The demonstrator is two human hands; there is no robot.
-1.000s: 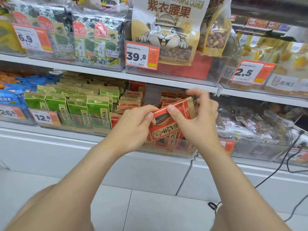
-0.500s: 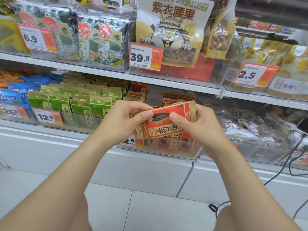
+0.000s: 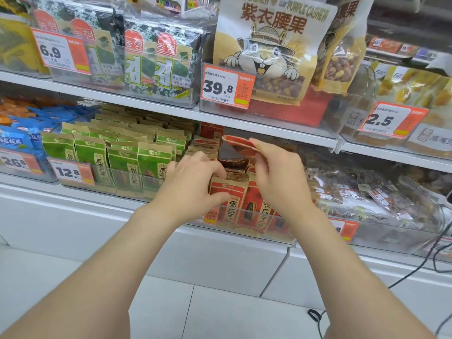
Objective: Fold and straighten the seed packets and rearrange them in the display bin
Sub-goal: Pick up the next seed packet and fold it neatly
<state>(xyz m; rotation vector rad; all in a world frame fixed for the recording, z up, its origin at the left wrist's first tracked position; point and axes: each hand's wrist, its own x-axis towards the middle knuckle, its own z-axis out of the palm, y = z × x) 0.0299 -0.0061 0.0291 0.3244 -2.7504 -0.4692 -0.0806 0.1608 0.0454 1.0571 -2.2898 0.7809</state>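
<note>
head view: the right hand (image 3: 278,172) pinches a red seed packet (image 3: 241,144) above the display bin (image 3: 269,237), while the left hand (image 3: 193,182) grips the front packet (image 3: 227,195) of the row. if that grip slackens, the row could slump and close the gap.

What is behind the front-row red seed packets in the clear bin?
Behind the front red packets, more packets lie crumpled and stacked. The left hand and right hand cover part of them; the floor of the bin is hidden.
</note>
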